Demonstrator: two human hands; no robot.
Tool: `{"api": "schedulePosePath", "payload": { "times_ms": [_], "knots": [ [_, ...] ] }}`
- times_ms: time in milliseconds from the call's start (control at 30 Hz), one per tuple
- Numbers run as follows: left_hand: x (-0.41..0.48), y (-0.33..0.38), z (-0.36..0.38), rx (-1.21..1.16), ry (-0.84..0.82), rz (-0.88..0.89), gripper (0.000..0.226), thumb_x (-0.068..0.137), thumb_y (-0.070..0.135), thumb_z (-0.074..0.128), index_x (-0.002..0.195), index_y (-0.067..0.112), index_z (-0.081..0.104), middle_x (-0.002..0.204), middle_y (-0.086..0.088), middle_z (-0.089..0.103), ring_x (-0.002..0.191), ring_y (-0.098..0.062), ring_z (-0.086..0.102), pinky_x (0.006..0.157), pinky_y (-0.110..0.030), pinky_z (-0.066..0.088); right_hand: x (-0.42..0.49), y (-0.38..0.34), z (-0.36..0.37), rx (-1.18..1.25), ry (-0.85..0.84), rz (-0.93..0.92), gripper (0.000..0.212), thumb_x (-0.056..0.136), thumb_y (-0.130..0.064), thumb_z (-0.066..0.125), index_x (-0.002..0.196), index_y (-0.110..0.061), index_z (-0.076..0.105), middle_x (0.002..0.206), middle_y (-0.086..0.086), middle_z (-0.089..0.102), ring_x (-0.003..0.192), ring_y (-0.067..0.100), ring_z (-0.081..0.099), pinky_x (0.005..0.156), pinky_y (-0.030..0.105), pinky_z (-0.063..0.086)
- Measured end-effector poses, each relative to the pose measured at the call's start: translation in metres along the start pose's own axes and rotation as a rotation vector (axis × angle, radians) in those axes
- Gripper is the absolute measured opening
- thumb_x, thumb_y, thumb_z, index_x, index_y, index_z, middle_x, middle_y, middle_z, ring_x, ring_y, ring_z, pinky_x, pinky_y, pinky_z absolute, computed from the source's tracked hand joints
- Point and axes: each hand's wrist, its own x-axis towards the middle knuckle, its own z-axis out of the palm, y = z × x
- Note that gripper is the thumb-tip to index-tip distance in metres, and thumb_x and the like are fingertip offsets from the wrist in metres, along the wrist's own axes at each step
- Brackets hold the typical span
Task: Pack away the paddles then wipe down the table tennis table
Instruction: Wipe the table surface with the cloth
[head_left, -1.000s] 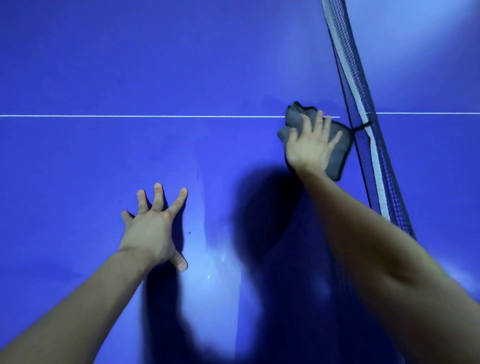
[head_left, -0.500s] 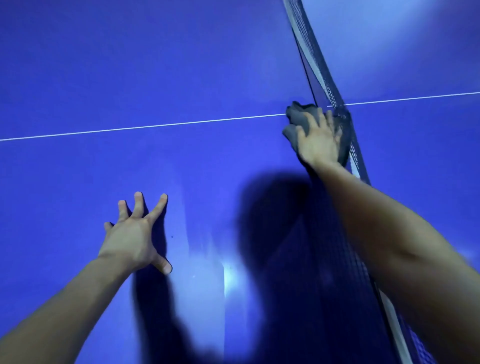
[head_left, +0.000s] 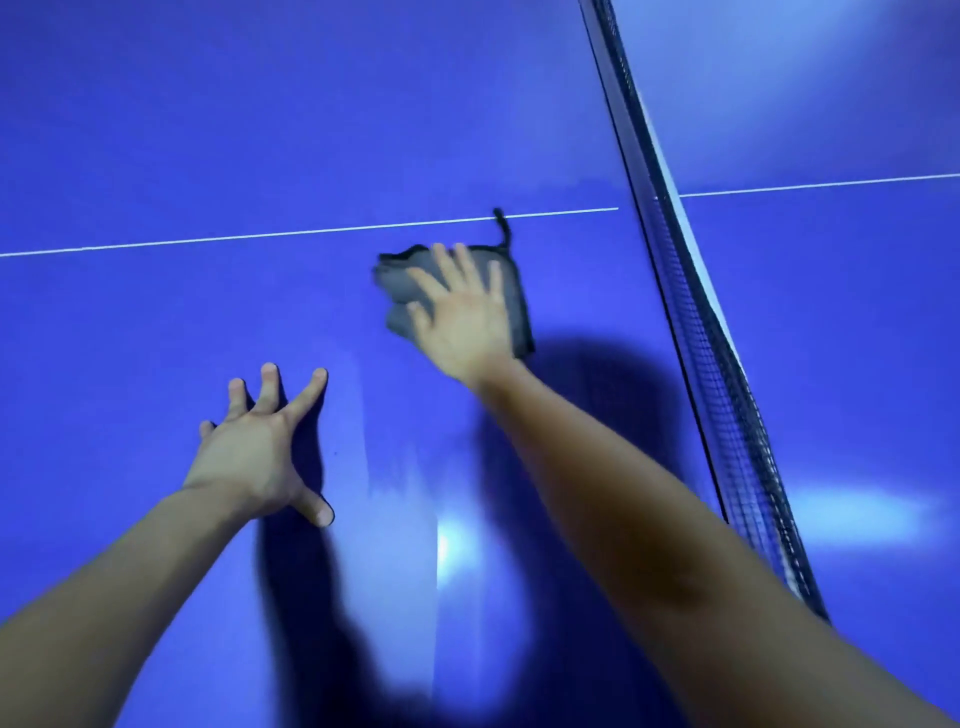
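Right hand (head_left: 465, 317): fingers straight, slightly spread, palm flat on the grey cloth (head_left: 397, 283), pressing it to the table (head_left: 156, 130). The cloth sits just below the white line (head_left: 260, 240), near the net (head_left: 717, 364) but apart from it, and its cord (head_left: 503, 231) reaches up to the line.

Left hand (head_left: 254, 457): splayed wide, braced on bare tabletop, holding nothing.

No paddles in view, so probably packed. Wiping is under way; the half beyond the net likely remains.

Blue top is glossy, with glare patches. Nothing of the room shows.
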Motion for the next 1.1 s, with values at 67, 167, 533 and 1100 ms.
{"api": "schedulePosePath", "payload": {
  "times_ms": [67,167,533,1100],
  "knots": [
    [-0.002,0.002,-0.002,-0.012,-0.001,-0.008,0.180,0.025,0.072,0.096,0.153,0.061,-0.031,0.174,0.001,-0.019,0.161,-0.039,-0.012,0.115,-0.066,0.038,-0.024,0.084,-0.023,-0.034,0.117,0.221,0.061,0.100,-0.054,0.044,0.155,-0.032,0.060,0.174,0.005,0.042,0.164,0.030,0.032,0.130,0.066,0.020],
    [-0.001,0.002,-0.002,-0.002,0.003,-0.007,0.181,0.024,0.072,0.096,0.154,0.059,-0.029,0.174,-0.001,-0.017,0.161,-0.040,-0.010,0.115,-0.068,0.037,-0.061,0.165,-0.061,0.012,0.053,0.468,0.066,0.101,-0.058,0.039,0.161,-0.034,0.051,0.180,0.001,0.027,0.169,0.025,0.015,0.131,0.064,0.011],
    [0.000,-0.002,0.002,0.037,0.033,-0.005,0.179,0.020,0.079,0.094,0.154,0.063,-0.025,0.176,0.005,-0.011,0.163,-0.035,-0.003,0.098,-0.060,0.053,-0.070,-0.093,0.009,-0.007,-0.047,-0.019,0.055,0.109,-0.050,0.042,0.162,-0.035,0.051,0.180,0.006,0.026,0.169,0.030,0.012,0.131,0.066,0.006],
    [-0.005,-0.005,-0.001,0.035,0.065,-0.010,0.175,0.020,0.085,0.091,0.159,0.063,-0.013,0.176,0.011,-0.003,0.163,-0.029,0.006,0.090,-0.057,0.053,-0.135,-0.100,0.005,-0.034,0.001,0.057,0.061,0.102,-0.047,0.048,0.161,-0.035,0.052,0.180,0.011,0.026,0.169,0.034,0.014,0.130,0.068,0.006]
  ]
}}
